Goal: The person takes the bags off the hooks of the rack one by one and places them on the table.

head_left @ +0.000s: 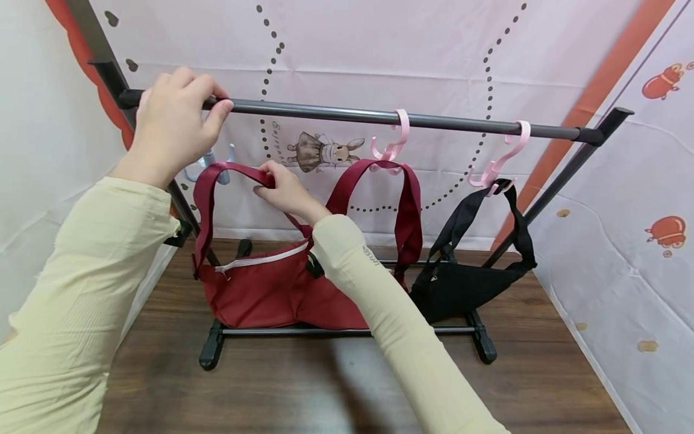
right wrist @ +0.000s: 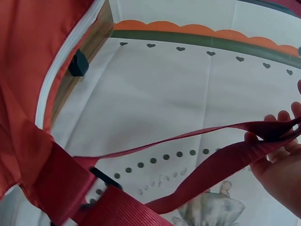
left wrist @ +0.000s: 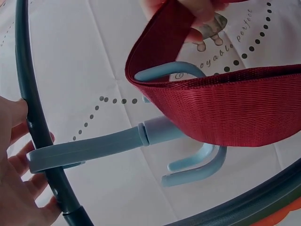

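My left hand [head_left: 176, 123] grips the dark top bar [head_left: 325, 113] of a clothes rack near its left end. Just below it hangs a light blue hook [left wrist: 103, 145], looped over the bar in the left wrist view. A dark red strap [left wrist: 235, 110] lies over one of its prongs. This strap belongs to a red bag [head_left: 252, 292] with a white zipper. My right hand [head_left: 287, 193] pinches the strap between thumb and fingers, right of the blue hook. The right wrist view shows the strap [right wrist: 216, 167] running from the fingers down to the bag.
A second red bag [head_left: 336, 307], partly hidden by my right forearm, hangs from a pink hook [head_left: 398, 138] mid-bar. A black bag [head_left: 466, 289] hangs from another pink hook [head_left: 506, 157] at right. The rack's lower bar [head_left: 325, 331] runs just above the wooden floor [head_left: 260, 386].
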`<state>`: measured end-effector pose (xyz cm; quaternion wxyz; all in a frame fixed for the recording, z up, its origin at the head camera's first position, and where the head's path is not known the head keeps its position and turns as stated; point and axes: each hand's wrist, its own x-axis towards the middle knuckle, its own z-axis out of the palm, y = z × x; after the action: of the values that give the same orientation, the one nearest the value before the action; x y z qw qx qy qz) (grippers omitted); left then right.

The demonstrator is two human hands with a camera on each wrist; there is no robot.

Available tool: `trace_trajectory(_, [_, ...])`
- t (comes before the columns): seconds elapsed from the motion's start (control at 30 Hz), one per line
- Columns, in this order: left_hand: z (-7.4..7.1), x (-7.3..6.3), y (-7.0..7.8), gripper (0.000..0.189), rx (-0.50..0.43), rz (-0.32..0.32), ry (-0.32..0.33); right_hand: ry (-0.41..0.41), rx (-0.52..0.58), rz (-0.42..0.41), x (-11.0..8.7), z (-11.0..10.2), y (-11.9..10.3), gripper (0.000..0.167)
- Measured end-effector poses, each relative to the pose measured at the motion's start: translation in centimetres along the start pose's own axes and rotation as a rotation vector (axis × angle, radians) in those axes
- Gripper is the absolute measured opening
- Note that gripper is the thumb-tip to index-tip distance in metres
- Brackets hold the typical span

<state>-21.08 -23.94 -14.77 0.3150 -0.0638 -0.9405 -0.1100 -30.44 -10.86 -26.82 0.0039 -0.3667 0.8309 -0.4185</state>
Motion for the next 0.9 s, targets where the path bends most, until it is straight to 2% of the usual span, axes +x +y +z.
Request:
trace_trajectory(0.2, [0.0,0.1,0.0,0.032,-0.004,-0.005,-0.007,0.009,-0.032,0.006,0.1,-1.0,-1.0,0.016])
trace_trajectory(0.4, [0.0,0.0,0.0,0.033,0.001,-0.011,-0.019,0.010,-0.039,-0.001,0.2,-1.7,-1.8,0.016])
trace_trajectory(0.7, [0.0,0.1,0.0,0.033,0.003,-0.005,-0.015,-0.018,-0.056,-0.048,0.1,-2.8,-2.9,0.016])
trace_trajectory(0.9, [0.1,0.0,-0.1,0.032,0.012,0.010,0.011,-0.036,-0.114,-0.102,0.0,-3.4,-4.3,0.020])
